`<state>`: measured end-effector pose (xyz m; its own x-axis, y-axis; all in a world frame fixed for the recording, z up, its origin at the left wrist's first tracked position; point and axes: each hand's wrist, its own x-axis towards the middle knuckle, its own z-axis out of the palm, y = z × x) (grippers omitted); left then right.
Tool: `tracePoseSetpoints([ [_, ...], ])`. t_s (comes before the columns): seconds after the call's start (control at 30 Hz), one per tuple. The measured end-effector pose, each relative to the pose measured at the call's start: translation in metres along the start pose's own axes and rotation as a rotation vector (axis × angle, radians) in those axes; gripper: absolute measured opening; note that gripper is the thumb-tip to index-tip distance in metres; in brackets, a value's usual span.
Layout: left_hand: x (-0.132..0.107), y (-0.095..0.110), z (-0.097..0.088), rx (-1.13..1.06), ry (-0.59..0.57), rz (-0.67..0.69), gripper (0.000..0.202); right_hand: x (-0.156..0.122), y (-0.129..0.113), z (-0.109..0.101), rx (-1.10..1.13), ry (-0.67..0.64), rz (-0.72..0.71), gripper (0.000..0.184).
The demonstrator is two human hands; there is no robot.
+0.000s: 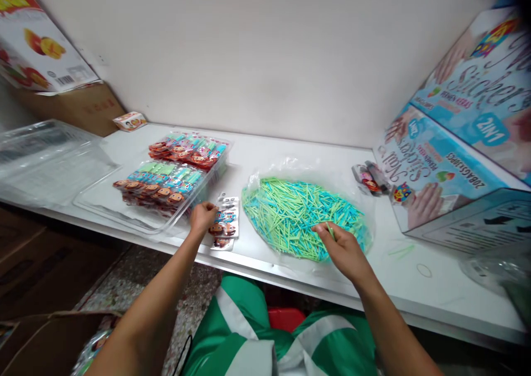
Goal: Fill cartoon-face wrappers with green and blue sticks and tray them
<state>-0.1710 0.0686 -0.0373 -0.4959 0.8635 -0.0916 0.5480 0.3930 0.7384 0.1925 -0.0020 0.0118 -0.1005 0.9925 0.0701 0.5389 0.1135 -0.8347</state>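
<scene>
My left hand [202, 218] is closed, thumb and fingertips pinched at the edge of a small stack of printed cartoon sachets [229, 221] on the white tabletop. My right hand [343, 250] is closed in a pinch on a short green plastic stick [331, 230], above the near right side of a clear bag. That open bag [371, 229] is heaped with thin green and blue sticks [298, 213]. To the left of my left hand, a clear plastic tray [157, 226] holds rows of filled cartoon packets [161, 185] with green and blue sticks showing.
Empty-looking clear plastic trays [50, 155] are stacked at the left, before cartons [78, 108]. Blue sticker-candy boxes [448, 160] stand at the right. Near them lie small packets [369, 178], loose green sticks [401, 251] and a rubber band [423, 270].
</scene>
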Motion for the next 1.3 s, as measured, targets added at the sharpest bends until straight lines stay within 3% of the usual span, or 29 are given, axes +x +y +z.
tracePoseSetpoints([
  [0.07, -0.015, 0.01, -0.003, -0.079, 0.032, 0.036, 0.022, -0.001, -0.005, 0.005, 0.03, 0.004, 0.002, 0.033],
  [0.13, -0.041, 0.023, 0.0, -0.273, -0.031, 0.063, 0.03, -0.003, -0.011, 0.017, 0.082, -0.013, 0.035, 0.034],
  [0.2, -0.074, 0.038, 0.009, -0.651, -0.266, 0.042, 0.04, -0.005, -0.018, 0.034, 0.135, -0.077, 0.083, 0.041],
  [0.27, -0.107, 0.051, 0.022, -0.881, -0.504, -0.015, 0.044, -0.006, -0.022, 0.051, 0.234, -0.179, 0.05, 0.041],
  [0.33, -0.129, 0.059, 0.033, -0.974, -0.667, -0.078, 0.041, -0.007, -0.022, 0.062, 0.281, -0.237, -0.005, 0.029],
  [0.43, -0.142, 0.062, 0.046, -0.97, -0.796, -0.133, 0.031, -0.008, -0.017, 0.063, 0.255, -0.271, -0.041, 0.032],
  [0.67, -0.136, 0.064, 0.058, -0.98, -0.866, -0.157, 0.027, -0.009, -0.016, 0.052, 0.177, -0.4, -0.084, 0.029],
  [0.77, -0.135, 0.065, 0.058, -0.995, -0.826, -0.182, 0.026, 0.002, -0.013, 0.047, 0.13, -0.484, -0.125, 0.033],
  [0.83, -0.133, 0.063, 0.058, -0.985, -0.774, -0.214, 0.025, 0.019, -0.008, 0.041, 0.03, -0.472, -0.125, 0.039],
  [0.9, -0.132, 0.061, 0.059, -0.968, -0.725, -0.241, 0.024, 0.043, -0.002, 0.035, -0.137, -0.366, -0.121, 0.042],
  [1.0, -0.132, 0.058, 0.062, -0.956, -0.659, -0.274, 0.024, 0.084, 0.003, 0.034, -0.649, -0.264, -0.068, 0.036],
  [1.03, -0.133, 0.057, 0.063, -0.962, -0.649, -0.285, 0.025, 0.097, 0.004, 0.037, -0.711, -0.259, -0.047, 0.032],
  [1.17, -0.138, 0.057, 0.065, -0.996, -0.72, -0.304, 0.027, 0.137, 0.005, 0.058, -0.857, -0.299, 0.015, 0.032],
  [1.3, -0.138, 0.056, 0.062, -1.023, -0.815, -0.307, 0.028, 0.158, 0.005, 0.073, -0.933, -0.389, 0.046, 0.029],
])
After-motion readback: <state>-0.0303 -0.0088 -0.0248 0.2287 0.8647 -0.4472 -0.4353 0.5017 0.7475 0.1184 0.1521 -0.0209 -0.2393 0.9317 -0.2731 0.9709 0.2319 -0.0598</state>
